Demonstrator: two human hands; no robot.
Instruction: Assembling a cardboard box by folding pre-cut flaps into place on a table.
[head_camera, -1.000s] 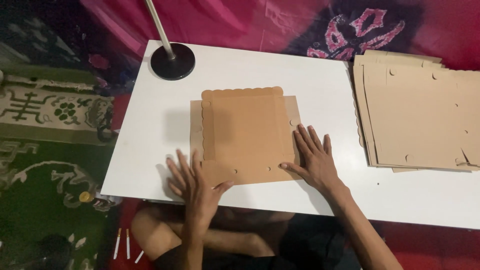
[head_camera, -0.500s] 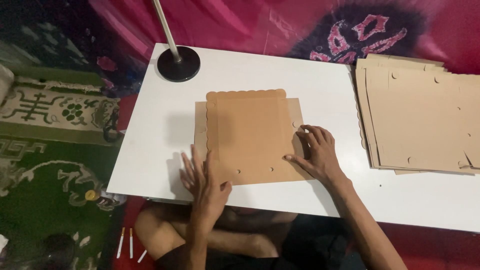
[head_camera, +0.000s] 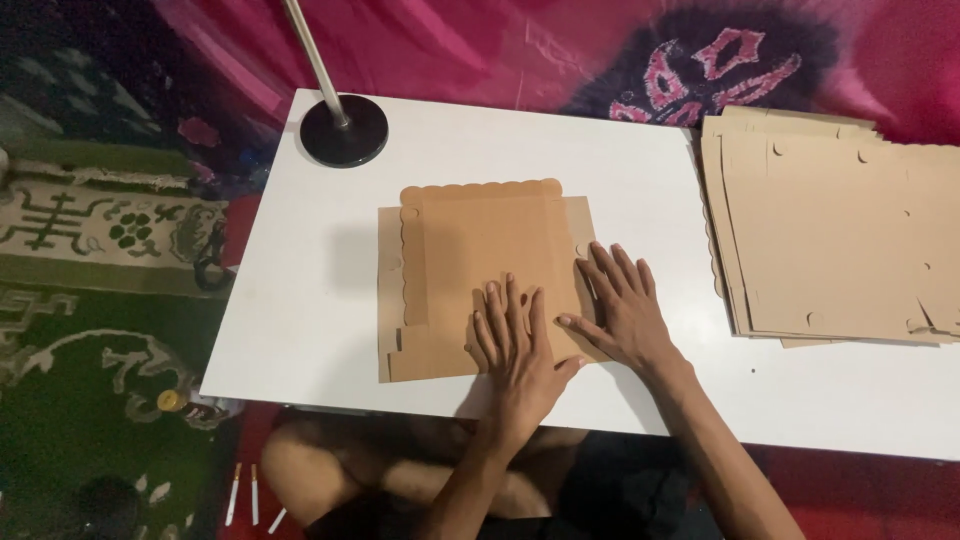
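Far left there's patterned green carpet (head_camera: 90, 330) running up to the edge of the white table (head_camera: 300, 330), with a couple of thin white sticks (head_camera: 243, 494) on the floor below. Up by the table's back left corner sits a round black lamp base (head_camera: 344, 131) with its pole leaning away, and there's plenty of bare tabletop around it. In the middle lies the flat die-cut cardboard box blank (head_camera: 450, 270), scalloped along its far edge, near edge close to the table's front. Left hand (head_camera: 517, 345) is pressed flat on its lower right part, fingers spread; right hand (head_camera: 620, 310) lies flat just beside it over the blank's right edge, gripping nothing. A strip of open table, then a stack of cardboard blanks (head_camera: 830, 240) far right.
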